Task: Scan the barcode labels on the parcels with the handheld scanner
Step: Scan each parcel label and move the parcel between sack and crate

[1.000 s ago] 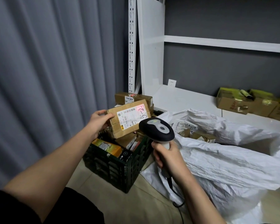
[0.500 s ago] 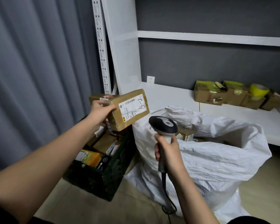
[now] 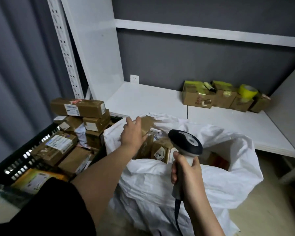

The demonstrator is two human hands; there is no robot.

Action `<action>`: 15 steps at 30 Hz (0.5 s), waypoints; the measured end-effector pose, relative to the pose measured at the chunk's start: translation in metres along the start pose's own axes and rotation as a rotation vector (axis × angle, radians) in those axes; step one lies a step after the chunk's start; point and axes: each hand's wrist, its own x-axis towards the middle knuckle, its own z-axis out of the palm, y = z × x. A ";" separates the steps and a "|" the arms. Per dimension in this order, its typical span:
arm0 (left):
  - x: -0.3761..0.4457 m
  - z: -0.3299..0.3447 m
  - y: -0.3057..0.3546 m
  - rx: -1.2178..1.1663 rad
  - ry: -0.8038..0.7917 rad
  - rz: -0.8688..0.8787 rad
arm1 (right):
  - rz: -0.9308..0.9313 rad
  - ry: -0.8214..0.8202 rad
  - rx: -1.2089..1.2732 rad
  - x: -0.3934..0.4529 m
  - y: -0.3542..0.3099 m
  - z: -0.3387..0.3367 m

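Two hands are showing, both mine. My left hand (image 3: 132, 133) is reaching over the open mouth of the white sack (image 3: 203, 181), fingers curling round the near end of a blurred brown parcel (image 3: 147, 123) at the sack's far rim; the parcel is motion-smeared, so I cannot tell which face is up or whether its label is showing. My right hand (image 3: 187, 174) is wrapping tight round the pale handle of the handheld scanner (image 3: 186, 143), holding it upright over the sack's near edge, its dark head tilting forward toward the sack's opening. The scanner's cable (image 3: 177, 212) is hanging down from the handle's base along my wrist.

Inside the sack, more cardboard parcels are standing on end; one labelled box (image 3: 161, 151) is sitting just left of the scanner head, its white label with a handwritten "2" facing me. An orange-brown box (image 3: 218, 161) is lying deeper in, right of the scanner.

Left of the sack, touching it, a black slatted crate (image 3: 20, 165) is holding a heap of brown parcels with white barcode labels; the long top box (image 3: 77, 107) is lying across the pile. A yellow package (image 3: 36, 180) is sitting at the crate's near end.

Behind, on the white shelf (image 3: 143, 99), four small boxes with yellow tape (image 3: 225, 97) are lining up against the grey wall, a yellow tape roll (image 3: 247, 91) resting on them.
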 end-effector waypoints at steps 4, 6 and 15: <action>0.002 0.012 -0.001 0.046 -0.239 -0.030 | 0.040 -0.018 -0.015 0.002 0.010 0.003; -0.001 0.006 -0.003 0.079 -0.317 0.051 | 0.050 -0.024 -0.029 0.001 0.012 0.007; -0.004 -0.063 -0.119 0.042 -0.149 -0.019 | 0.055 -0.202 -0.042 -0.012 0.021 0.080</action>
